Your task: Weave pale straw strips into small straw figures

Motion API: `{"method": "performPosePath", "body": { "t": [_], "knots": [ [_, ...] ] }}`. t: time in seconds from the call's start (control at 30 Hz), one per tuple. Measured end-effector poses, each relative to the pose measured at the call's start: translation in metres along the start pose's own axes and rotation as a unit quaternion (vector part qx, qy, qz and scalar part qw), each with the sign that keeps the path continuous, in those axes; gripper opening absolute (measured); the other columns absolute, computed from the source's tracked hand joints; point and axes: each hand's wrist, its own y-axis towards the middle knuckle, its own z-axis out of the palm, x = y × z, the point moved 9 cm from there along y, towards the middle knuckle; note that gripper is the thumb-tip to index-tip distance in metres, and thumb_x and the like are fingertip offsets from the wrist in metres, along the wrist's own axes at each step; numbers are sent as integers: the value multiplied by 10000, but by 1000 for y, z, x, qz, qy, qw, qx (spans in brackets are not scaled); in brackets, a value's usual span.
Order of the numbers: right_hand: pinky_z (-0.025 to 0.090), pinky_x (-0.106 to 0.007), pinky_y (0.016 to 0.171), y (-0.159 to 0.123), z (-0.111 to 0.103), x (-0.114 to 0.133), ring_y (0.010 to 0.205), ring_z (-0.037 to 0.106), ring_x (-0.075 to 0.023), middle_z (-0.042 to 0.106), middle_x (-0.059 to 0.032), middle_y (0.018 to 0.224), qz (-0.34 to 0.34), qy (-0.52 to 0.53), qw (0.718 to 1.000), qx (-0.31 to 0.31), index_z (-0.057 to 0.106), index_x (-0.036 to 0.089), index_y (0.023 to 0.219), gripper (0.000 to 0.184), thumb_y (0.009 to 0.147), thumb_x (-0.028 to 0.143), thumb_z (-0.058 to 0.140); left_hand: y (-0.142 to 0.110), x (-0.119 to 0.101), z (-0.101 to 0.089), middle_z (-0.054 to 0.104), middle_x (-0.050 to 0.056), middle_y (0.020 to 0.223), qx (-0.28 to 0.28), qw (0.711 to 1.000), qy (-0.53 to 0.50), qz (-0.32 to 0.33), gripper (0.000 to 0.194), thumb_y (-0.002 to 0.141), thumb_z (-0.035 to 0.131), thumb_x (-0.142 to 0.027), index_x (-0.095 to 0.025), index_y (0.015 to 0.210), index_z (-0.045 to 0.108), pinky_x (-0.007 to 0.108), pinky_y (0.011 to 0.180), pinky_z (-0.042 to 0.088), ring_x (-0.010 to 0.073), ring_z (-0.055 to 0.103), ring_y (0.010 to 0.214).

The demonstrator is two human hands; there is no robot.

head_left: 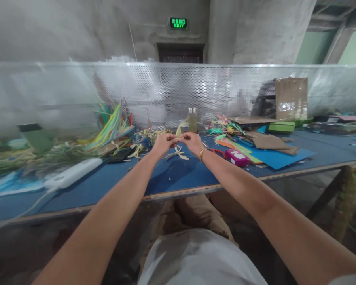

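Note:
My left hand [163, 142] and my right hand [192, 141] meet above the blue table [178, 178], fingers pinched together on a pale yellow strip [179, 128] that curls up between them. Its loose ends hang down to a small woven strip piece [178, 153] just under the hands. A gold bracelet [201, 154] circles my right wrist. Both arms stretch straight out from my lap.
A bundle of coloured strips [112, 124] lies left of the hands, a white power strip [72, 174] nearer left. A small bottle [192, 120] stands behind. Red scissors [216, 151], a pink box [237, 157], coloured paper sheets [279, 156] and a cardboard box [290, 99] lie right. A perforated metal screen [178, 87] backs the table.

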Motion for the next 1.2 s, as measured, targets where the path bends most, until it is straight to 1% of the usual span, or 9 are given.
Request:
{"method": "performPosePath", "body": {
  "t": [0.13,0.27,0.47,0.67,0.9,0.97,1.07,1.2],
  "knots": [
    [475,-252,668,1,0,-2,661,581,-120,664,-21,709,11,-17,1000,2,665,157,728,218,685,368,696,1,1,-1,621,-9,621,-1,1000,3,0,105,697,751,-168,-144,730,655,232,630,511,78,571,558],
    [488,-261,669,1,-3,-3,660,591,-125,677,-22,708,20,-10,1000,-4,694,156,776,288,687,430,703,3,-4,-4,643,3,631,-9,999,28,23,147,676,770,-191,-151,782,675,249,629,515,102,595,585],
    [506,-270,689,4,-1,-9,684,613,-130,701,-39,752,29,-9,1000,0,718,152,830,286,705,409,708,3,-7,-7,666,18,657,-16,998,45,35,170,671,783,-257,-155,774,695,270,649,525,118,609,598],
    [512,-272,684,5,-1,-10,680,616,-134,699,-40,750,28,-11,1000,-5,704,165,784,308,716,465,696,5,-7,-9,687,29,686,-20,999,37,33,170,684,773,-288,-149,729,688,264,683,528,116,622,630],
    [493,-262,670,2,-1,-9,644,580,-121,660,-17,700,35,5,999,-7,681,161,747,234,726,395,672,4,-3,-5,678,27,694,-12,1000,20,13,165,696,758,-274,-149,747,663,273,696,528,118,623,641],
    [485,-256,667,2,-2,-8,645,572,-118,653,-10,697,35,-6,999,-9,679,168,745,209,736,376,659,1,-4,-1,672,22,704,-2,1000,7,13,170,694,755,-259,-154,791,663,270,692,525,118,624,655],
    [466,-252,666,1,-3,-4,654,564,-120,647,-2,692,16,-38,999,-11,681,178,741,186,736,363,659,-2,-8,1,655,10,684,2,1000,9,21,193,689,752,-236,-162,844,663,258,668,514,117,615,649],
    [450,-253,665,1,-3,-2,648,557,-119,641,-1,683,6,-44,999,-12,677,174,731,194,742,365,649,-3,-8,1,640,7,659,-2,1000,13,22,156,696,746,-237,-160,796,655,254,646,500,109,596,616]
  ]
}}
